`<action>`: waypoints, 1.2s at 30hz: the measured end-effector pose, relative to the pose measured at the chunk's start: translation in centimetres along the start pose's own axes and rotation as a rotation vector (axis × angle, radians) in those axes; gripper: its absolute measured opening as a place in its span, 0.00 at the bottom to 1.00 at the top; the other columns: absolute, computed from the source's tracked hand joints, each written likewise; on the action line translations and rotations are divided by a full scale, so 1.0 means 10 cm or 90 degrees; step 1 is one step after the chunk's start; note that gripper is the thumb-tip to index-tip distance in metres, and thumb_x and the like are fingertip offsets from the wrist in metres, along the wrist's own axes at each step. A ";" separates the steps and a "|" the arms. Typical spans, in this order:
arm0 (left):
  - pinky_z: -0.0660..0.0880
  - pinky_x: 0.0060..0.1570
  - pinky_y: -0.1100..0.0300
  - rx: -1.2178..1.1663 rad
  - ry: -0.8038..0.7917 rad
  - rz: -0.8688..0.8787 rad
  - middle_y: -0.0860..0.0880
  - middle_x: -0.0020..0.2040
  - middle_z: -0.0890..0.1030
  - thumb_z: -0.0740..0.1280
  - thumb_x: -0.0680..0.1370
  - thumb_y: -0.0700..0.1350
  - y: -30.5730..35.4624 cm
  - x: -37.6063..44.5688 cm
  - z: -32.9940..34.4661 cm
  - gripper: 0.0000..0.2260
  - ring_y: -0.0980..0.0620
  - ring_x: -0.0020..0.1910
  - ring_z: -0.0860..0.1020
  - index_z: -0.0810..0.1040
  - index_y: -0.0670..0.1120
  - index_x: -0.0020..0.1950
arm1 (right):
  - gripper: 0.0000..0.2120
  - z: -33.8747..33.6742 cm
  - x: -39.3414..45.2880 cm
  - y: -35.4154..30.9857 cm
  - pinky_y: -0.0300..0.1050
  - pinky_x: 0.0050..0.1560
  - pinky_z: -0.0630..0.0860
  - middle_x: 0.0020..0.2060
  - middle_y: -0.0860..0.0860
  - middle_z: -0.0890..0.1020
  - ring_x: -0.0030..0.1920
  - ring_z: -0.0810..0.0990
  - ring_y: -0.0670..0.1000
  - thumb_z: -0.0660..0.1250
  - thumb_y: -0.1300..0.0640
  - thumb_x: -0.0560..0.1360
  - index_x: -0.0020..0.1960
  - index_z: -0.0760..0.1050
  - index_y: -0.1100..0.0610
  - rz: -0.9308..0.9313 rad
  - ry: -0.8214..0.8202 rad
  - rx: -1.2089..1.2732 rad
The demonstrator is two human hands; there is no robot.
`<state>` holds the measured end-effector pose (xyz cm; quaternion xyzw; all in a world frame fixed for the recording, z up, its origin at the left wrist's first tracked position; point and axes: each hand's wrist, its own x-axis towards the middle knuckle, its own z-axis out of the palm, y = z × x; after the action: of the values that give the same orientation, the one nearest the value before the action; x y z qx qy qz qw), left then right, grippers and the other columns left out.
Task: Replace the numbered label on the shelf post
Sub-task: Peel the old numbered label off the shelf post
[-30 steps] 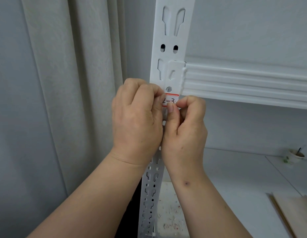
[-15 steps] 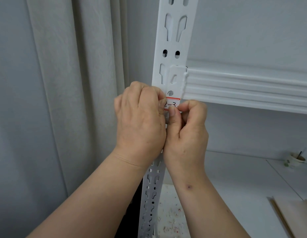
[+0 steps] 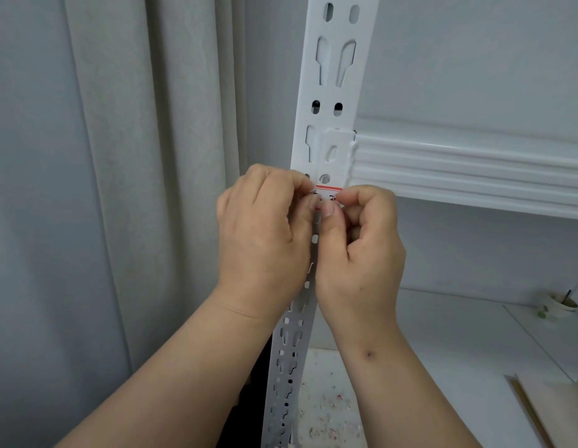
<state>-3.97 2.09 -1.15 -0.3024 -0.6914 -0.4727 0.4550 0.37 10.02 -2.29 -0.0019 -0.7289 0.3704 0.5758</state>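
A white perforated shelf post [image 3: 334,92] runs from top to bottom through the middle of the view. A small white label with a red border and black handwriting [image 3: 328,192] sits on the post just below the shelf beam's bracket. My left hand [image 3: 265,234] pinches the label's left edge with curled fingers. My right hand [image 3: 362,240] pinches its right and lower edge, thumb tip over the label's bottom. Most of the writing is hidden by my fingertips.
A white ribbed shelf beam [image 3: 468,173] hooks into the post and runs right. A grey curtain [image 3: 145,156] hangs to the left. Below are a white shelf surface [image 3: 459,344], a small cup with a stick [image 3: 559,305] and wooden boards [image 3: 556,412] at the lower right.
Both hands stay on the label; my fingertips have closed in over it, covering more of the writing. The view has tilted up a little, so post and hands sit lower in the frame.
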 end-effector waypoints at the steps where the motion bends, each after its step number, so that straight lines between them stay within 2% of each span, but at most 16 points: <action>1: 0.74 0.47 0.44 0.004 -0.006 -0.005 0.52 0.43 0.78 0.70 0.74 0.40 0.00 0.01 0.00 0.03 0.49 0.44 0.77 0.78 0.46 0.45 | 0.07 0.01 0.02 0.00 0.40 0.39 0.74 0.38 0.44 0.78 0.38 0.78 0.47 0.63 0.53 0.78 0.48 0.66 0.42 -0.006 -0.001 -0.007; 3: 0.74 0.46 0.45 0.005 -0.013 -0.019 0.52 0.43 0.77 0.69 0.75 0.40 0.01 0.03 0.00 0.02 0.49 0.43 0.77 0.78 0.46 0.44 | 0.08 0.01 0.04 -0.01 0.35 0.37 0.70 0.36 0.41 0.75 0.36 0.76 0.45 0.62 0.54 0.78 0.47 0.65 0.42 -0.016 0.001 -0.025; 8: 0.68 0.49 0.54 0.050 -0.031 -0.022 0.51 0.44 0.76 0.64 0.77 0.43 0.01 0.04 0.02 0.03 0.49 0.45 0.74 0.77 0.45 0.45 | 0.06 -0.01 0.02 -0.01 0.32 0.37 0.69 0.37 0.43 0.76 0.37 0.76 0.45 0.62 0.54 0.78 0.47 0.66 0.44 -0.006 -0.011 -0.029; 12: 0.63 0.50 0.57 0.062 -0.050 -0.014 0.49 0.44 0.77 0.63 0.78 0.44 -0.01 -0.02 -0.01 0.04 0.47 0.45 0.75 0.76 0.45 0.44 | 0.05 -0.01 0.00 -0.01 0.37 0.39 0.73 0.39 0.45 0.79 0.39 0.78 0.46 0.61 0.53 0.77 0.49 0.66 0.43 0.007 -0.015 -0.026; 16: 0.69 0.49 0.51 0.033 -0.051 -0.022 0.50 0.42 0.77 0.66 0.77 0.43 -0.02 -0.11 -0.02 0.04 0.47 0.43 0.76 0.76 0.46 0.43 | 0.05 0.00 -0.01 -0.01 0.41 0.41 0.75 0.40 0.46 0.79 0.40 0.78 0.47 0.61 0.53 0.77 0.49 0.67 0.44 0.020 -0.011 -0.028; 19: 0.73 0.46 0.45 -0.004 -0.038 -0.029 0.51 0.42 0.77 0.67 0.77 0.42 0.00 -0.14 -0.04 0.03 0.47 0.43 0.76 0.76 0.46 0.42 | 0.05 0.00 -0.02 -0.01 0.39 0.41 0.74 0.40 0.46 0.79 0.40 0.78 0.47 0.62 0.53 0.77 0.49 0.67 0.44 0.028 -0.012 -0.024; 22: 0.72 0.47 0.47 -0.009 -0.026 -0.030 0.52 0.43 0.76 0.68 0.76 0.42 0.02 -0.14 -0.06 0.03 0.49 0.44 0.76 0.76 0.46 0.42 | 0.05 -0.01 -0.03 -0.01 0.39 0.41 0.74 0.40 0.45 0.79 0.40 0.79 0.46 0.62 0.53 0.76 0.49 0.68 0.45 0.038 -0.016 -0.014; 27: 0.74 0.45 0.45 -0.014 -0.024 -0.014 0.52 0.43 0.78 0.69 0.74 0.41 0.03 -0.13 -0.09 0.02 0.48 0.44 0.77 0.77 0.45 0.43 | 0.05 -0.03 -0.04 -0.02 0.44 0.40 0.76 0.38 0.43 0.78 0.38 0.79 0.47 0.62 0.53 0.76 0.49 0.68 0.44 0.059 -0.023 0.011; 31: 0.74 0.46 0.49 -0.018 -0.027 -0.092 0.58 0.39 0.75 0.67 0.75 0.42 0.08 -0.11 -0.12 0.02 0.54 0.42 0.75 0.76 0.48 0.43 | 0.04 -0.04 -0.07 -0.01 0.42 0.38 0.75 0.36 0.43 0.77 0.37 0.78 0.47 0.63 0.53 0.76 0.49 0.69 0.45 0.069 -0.026 0.022; 34: 0.75 0.46 0.53 -0.068 -0.039 -0.180 0.59 0.37 0.76 0.67 0.77 0.41 0.12 -0.09 -0.14 0.07 0.57 0.41 0.74 0.74 0.52 0.42 | 0.04 -0.06 -0.08 -0.01 0.37 0.37 0.72 0.35 0.43 0.77 0.35 0.77 0.46 0.62 0.54 0.76 0.48 0.69 0.45 0.074 -0.027 0.026; 36: 0.74 0.45 0.59 -0.081 -0.055 -0.219 0.58 0.36 0.77 0.67 0.78 0.42 0.15 -0.10 -0.15 0.09 0.58 0.42 0.75 0.72 0.52 0.40 | 0.04 -0.07 -0.08 -0.01 0.38 0.37 0.72 0.35 0.44 0.77 0.35 0.77 0.46 0.62 0.54 0.76 0.48 0.69 0.45 0.077 -0.027 0.025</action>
<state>-1.77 1.25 -1.24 -0.2278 -0.7208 -0.5727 0.3171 1.24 10.01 -2.83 -0.0268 -0.7321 0.4186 0.5367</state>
